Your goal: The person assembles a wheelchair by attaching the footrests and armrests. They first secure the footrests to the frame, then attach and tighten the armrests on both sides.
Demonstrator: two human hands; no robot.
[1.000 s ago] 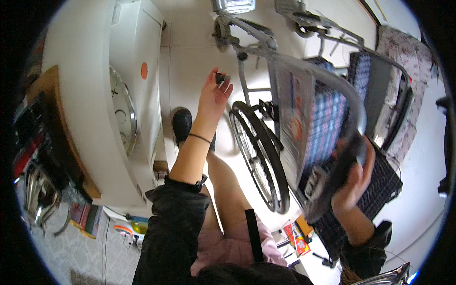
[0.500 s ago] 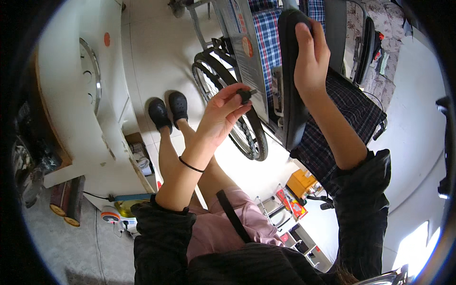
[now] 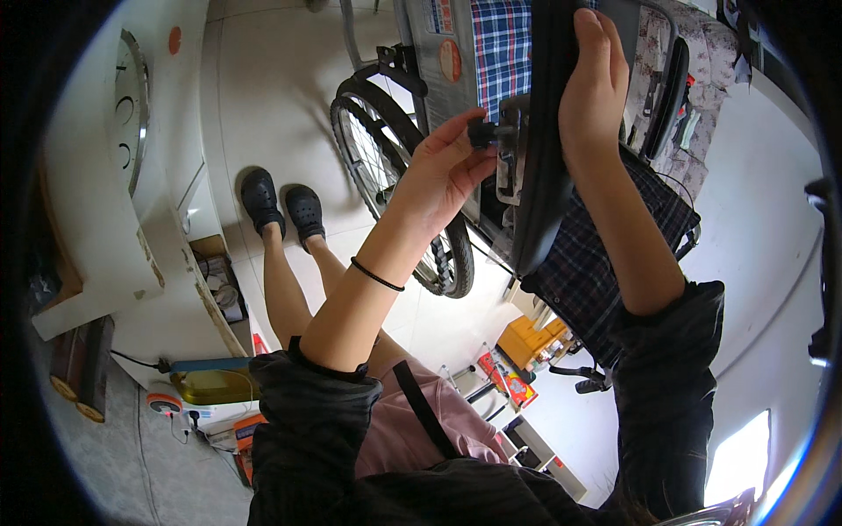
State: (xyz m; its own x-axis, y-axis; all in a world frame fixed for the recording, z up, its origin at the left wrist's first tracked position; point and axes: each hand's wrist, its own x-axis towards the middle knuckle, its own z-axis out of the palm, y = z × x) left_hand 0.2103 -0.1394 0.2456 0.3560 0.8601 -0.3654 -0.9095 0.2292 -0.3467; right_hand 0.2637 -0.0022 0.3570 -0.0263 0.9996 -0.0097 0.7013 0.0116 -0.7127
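Left hand (image 3: 447,174), pinching a round black plastic knob (image 3: 479,133), has reached ten o'clock on the silver metal bracket (image 3: 514,158), seemingly meeting it; half-curled right hand (image 3: 595,101) holds the long black padded armrest (image 3: 549,123) at two o'clock

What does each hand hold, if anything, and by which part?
Left hand: the knob, by its black head. Right hand: lies along the armrest; whether it grips cannot be told.

My dark sleeves (image 3: 316,408), rolled up and creased; thin black band (image 3: 377,278) around my left forearm (image 3: 351,320); pink shorts (image 3: 390,438); black strap (image 3: 424,409); black clogs (image 3: 304,213), perforated.
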